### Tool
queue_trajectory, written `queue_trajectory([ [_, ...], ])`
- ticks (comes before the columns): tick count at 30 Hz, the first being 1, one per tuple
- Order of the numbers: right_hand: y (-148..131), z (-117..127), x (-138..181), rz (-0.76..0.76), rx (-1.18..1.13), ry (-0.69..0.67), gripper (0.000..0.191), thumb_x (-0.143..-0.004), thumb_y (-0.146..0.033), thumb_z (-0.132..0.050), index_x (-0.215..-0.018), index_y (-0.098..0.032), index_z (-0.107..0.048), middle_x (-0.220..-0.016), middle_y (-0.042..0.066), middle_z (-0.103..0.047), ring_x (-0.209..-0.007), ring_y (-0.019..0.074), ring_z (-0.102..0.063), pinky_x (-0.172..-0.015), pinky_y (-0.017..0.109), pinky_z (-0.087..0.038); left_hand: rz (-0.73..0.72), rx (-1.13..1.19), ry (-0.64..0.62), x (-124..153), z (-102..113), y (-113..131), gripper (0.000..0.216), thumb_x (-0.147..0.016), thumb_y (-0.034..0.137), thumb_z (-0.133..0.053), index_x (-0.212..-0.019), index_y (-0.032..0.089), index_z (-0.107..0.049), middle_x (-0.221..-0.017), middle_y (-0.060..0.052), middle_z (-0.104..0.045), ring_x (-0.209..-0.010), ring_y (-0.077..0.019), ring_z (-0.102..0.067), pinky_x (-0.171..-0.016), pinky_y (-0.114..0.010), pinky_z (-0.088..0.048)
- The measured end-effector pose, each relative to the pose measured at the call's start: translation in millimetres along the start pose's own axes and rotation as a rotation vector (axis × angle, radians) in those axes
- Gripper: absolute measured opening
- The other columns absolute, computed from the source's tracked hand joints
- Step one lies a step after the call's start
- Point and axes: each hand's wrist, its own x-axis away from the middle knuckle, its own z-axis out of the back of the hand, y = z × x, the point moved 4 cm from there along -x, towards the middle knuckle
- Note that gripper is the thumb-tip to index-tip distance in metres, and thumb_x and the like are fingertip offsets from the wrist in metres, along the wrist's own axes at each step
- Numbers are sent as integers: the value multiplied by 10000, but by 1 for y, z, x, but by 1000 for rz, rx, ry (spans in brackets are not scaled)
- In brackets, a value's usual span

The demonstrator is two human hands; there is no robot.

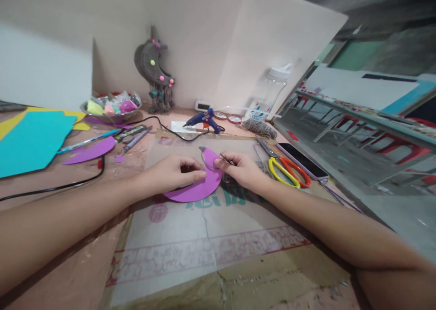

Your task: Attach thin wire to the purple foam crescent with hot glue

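Observation:
A purple crescent cutout (208, 186) lies low over the work sheet, its upper tip wound with a little grey yarn. My left hand (172, 171) grips the crescent from the left, thumb on its face and the other fingers behind it. On the right, my right hand (240, 167) is closed at the crescent's upper part, pinching the grey yarn, which loops across the purple face. Some of that hand's fingers are hidden. A ball of grey yarn (259, 128) rests behind my right hand. Scissors (284, 167) with yellow and orange handles lie just right of it.
A blue glue gun (204, 119) stands at the back, its black cord running left. Nearby are a decorated grey moon (151, 64), a bowl of coloured clay (112, 114), and a clear bottle (270, 89). Teal sheets (30, 142) lie left; a phone (302, 161) lies at the right edge.

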Motion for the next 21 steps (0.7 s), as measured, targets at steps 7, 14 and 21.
queue_trajectory([
  [7, 5, -1, 0, 5, 50, -38, 410, -785, -548, -560, -673, -156, -589, -610, -10, -515, -582, 106, -442, -562, 247, -358, 25, 201, 192, -1, 9, -6, 342, -868, 480, -480, -844, 163, -606, -799, -28, -647, -743, -149, -603, -683, -262, -479],
  [14, 5, -4, 0, 46, 177, -105, 345, -818, -475, -559, -714, -155, -633, -622, -12, -532, -585, 102, -459, -557, 234, -348, 103, 46, 208, 4, 11, -1, 296, -858, 429, -512, -839, 148, -604, -765, -22, -627, -706, -155, -565, -621, -259, -418],
  [21, 6, -3, 1, 55, 234, -125, 325, -835, -445, -542, -732, -154, -646, -614, -17, -522, -573, 98, -446, -541, 226, -334, 73, 101, 207, 2, 10, 1, 293, -885, 404, -469, -776, 150, -570, -729, -2, -574, -712, -139, -541, -654, -252, -406],
])
